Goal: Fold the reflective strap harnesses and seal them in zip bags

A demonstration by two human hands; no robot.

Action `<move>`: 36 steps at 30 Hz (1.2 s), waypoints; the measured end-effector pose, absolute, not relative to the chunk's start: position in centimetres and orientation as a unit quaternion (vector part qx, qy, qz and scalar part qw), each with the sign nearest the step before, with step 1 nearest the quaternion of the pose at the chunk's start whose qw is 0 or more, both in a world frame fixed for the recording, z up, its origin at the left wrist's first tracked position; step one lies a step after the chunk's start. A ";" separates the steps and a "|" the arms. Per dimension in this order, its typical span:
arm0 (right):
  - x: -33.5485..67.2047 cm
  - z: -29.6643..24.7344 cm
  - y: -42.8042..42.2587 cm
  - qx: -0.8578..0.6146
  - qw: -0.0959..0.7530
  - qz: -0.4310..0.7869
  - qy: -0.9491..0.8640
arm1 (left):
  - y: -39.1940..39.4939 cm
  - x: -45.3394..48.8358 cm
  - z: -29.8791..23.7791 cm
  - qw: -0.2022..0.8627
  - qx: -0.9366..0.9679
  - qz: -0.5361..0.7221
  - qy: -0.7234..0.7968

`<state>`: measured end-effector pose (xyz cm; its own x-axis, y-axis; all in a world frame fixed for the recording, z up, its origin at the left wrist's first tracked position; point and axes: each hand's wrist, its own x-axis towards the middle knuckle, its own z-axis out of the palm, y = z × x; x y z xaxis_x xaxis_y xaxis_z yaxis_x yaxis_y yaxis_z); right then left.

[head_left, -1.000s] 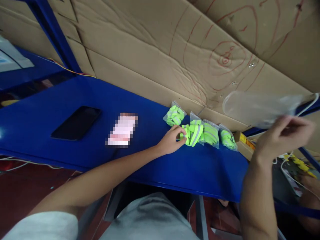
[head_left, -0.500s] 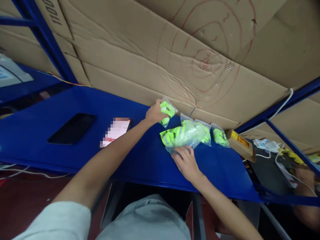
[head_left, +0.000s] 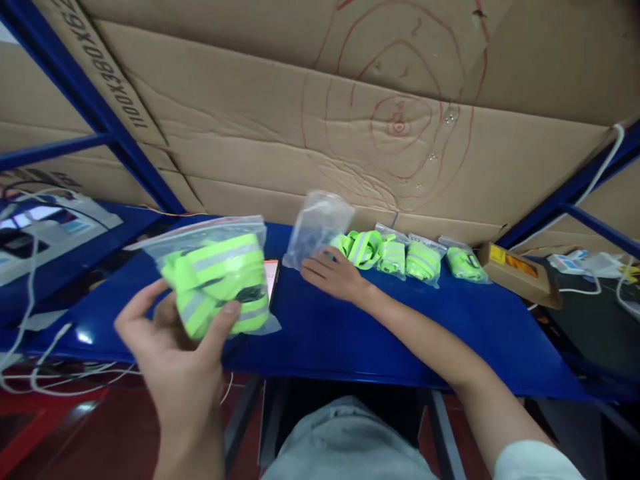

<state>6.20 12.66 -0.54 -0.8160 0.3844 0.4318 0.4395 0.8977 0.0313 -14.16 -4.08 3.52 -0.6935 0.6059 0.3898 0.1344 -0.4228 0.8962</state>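
Note:
My left hand (head_left: 175, 340) is raised at the left, close to the camera. It grips a zip bag of reflective straps (head_left: 225, 280), neon yellow-green with silver stripes. Over the blue table my right hand (head_left: 333, 273) has its fingers closed on the lower edge of a clear plastic bag (head_left: 323, 223), which looks empty and is slightly blurred. Just beyond that hand lies a loose reflective strap (head_left: 364, 249) in loops. Several bagged straps (head_left: 423, 260) sit in a row to its right, along the cardboard.
A cardboard wall (head_left: 250, 100) with red drawn rings backs the blue table (head_left: 310, 333). At the right end stands a small open carton (head_left: 520, 273). A phone (head_left: 271, 275) is partly hidden behind the raised bag. White cables (head_left: 33, 287) hang at the left, beside blue frame posts (head_left: 135, 160).
My left hand has lifted the bagged strap from the back of the table to the near left. My right hand has drawn the clear bag leftward off the loose strap. The view has shifted.

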 end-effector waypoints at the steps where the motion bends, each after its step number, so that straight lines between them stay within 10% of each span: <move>1: 5.2 -0.4 13.5 -0.195 0.206 -0.038 -0.958 | -4.3 -14.5 3.3 0.146 0.355 0.766 0.515; 15: 12.1 3.7 6.6 -0.345 0.339 0.345 -0.804 | -3.0 -12.2 -0.1 0.275 0.701 0.425 0.502; 30: 17.1 -1.0 -2.6 -0.515 0.464 0.387 -0.608 | -1.6 -7.2 -0.9 0.138 0.817 0.335 0.448; 36: 19.7 0.5 -4.6 -0.652 0.417 0.232 -0.589 | -4.9 -3.0 -0.1 0.105 0.826 0.341 0.436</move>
